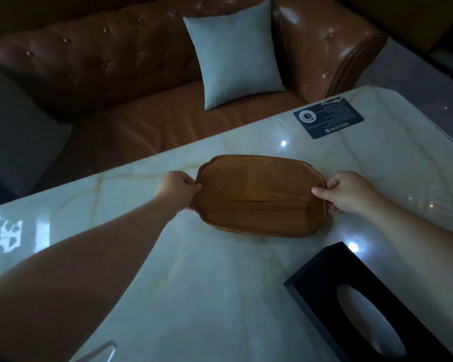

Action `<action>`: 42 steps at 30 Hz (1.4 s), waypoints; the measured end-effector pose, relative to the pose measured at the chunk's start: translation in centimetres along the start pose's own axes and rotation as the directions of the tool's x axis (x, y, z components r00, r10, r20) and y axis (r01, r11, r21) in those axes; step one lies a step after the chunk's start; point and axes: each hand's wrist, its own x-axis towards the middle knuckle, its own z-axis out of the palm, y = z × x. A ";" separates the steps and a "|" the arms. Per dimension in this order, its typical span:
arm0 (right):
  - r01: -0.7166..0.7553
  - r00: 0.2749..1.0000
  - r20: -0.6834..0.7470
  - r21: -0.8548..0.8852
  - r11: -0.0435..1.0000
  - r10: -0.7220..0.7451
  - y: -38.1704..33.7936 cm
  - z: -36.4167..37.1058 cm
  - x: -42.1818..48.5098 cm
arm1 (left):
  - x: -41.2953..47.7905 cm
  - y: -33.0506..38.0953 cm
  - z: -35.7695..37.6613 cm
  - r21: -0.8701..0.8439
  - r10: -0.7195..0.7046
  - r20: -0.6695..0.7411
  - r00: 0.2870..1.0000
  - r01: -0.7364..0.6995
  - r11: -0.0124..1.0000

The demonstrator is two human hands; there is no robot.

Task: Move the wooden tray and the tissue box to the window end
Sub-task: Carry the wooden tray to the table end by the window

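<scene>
Wooden tray [259, 195] sits mid-table on the glossy marble table [194, 283], left hand [177, 186] and right hand [351, 192] pinching its short rims. Those thin edges could slip, or its swing could clip the black tissue box [356, 304] nearby.

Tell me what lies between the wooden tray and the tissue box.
Nothing: in the head view, only bare marble table separates the wooden tray from the black tissue box.

Prob. a cafe/lounge: tufted leather sofa [131, 64] w/ cushion [233, 53] beyond hands, marble table [220, 283] under them, printed card [328, 117] far-right.
</scene>
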 end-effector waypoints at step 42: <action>0.208 0.977 -0.005 0.248 0.946 -0.214 -2.7 3.0 -5.2 | -8.5 -4.2 -4.4 -0.351 -0.027 -0.230 0.973 -0.057 0.935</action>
